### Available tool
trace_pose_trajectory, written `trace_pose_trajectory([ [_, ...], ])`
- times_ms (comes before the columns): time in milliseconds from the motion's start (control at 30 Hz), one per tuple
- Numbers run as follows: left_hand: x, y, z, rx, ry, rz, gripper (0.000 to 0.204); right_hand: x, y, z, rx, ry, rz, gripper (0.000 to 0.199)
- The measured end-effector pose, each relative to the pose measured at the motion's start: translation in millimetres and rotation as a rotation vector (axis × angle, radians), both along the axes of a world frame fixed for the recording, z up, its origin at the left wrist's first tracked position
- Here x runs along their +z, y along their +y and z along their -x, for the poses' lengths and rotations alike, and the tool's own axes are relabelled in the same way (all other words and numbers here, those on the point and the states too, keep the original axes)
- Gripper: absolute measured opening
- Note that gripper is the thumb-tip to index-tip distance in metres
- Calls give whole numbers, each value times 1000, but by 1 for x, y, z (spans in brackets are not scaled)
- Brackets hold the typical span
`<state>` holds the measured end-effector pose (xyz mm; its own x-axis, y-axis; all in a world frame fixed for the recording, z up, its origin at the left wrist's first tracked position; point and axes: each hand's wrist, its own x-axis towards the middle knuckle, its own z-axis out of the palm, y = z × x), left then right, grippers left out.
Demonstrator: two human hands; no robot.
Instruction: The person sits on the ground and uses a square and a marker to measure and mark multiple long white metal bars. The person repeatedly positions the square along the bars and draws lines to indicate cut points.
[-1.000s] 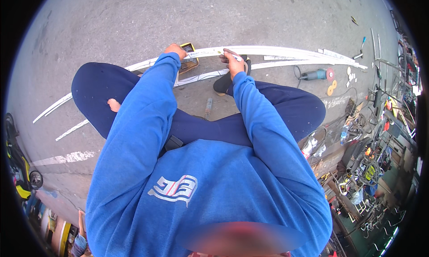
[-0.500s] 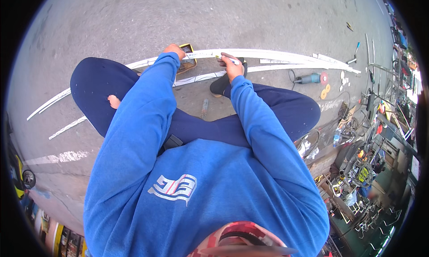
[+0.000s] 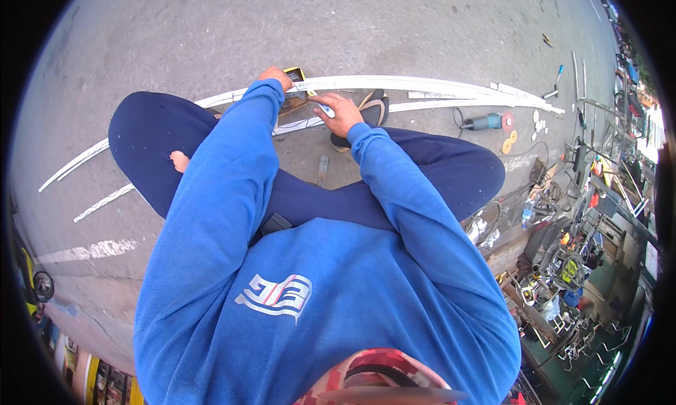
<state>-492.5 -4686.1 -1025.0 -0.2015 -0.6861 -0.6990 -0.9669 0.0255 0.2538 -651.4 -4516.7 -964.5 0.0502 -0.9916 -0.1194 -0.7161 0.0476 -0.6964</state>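
White strip [image 3: 394, 83], pinched by my left hand [image 3: 277, 78], could slip if my right hand [image 3: 342, 116], gripping a pen [image 3: 327, 111], pushes it sideways.

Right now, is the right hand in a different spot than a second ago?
Yes, the right hand moved left, closer to the yellow-rimmed box and farther from the grinder on the ground.

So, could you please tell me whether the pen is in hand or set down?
In hand: the pen is held in the right hand, its white end showing from the grip.
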Motion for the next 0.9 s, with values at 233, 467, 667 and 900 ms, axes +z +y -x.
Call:
trace_pose_trajectory([
  [233,-13,-2,2,-105,11,25,46,-9,-8,-6,74,6,18,28],
  [467,-19,-4,3,-69,5,1,44,-15,-8,-5,80,1,21,28],
  [667,-9,-1,4,-31,-14,13,44,-17,-8,-4,79,25,43,29],
  [900,-11,-1,6,-78,-7,33,46,-14,-10,0,39,-9,-15,29],
])
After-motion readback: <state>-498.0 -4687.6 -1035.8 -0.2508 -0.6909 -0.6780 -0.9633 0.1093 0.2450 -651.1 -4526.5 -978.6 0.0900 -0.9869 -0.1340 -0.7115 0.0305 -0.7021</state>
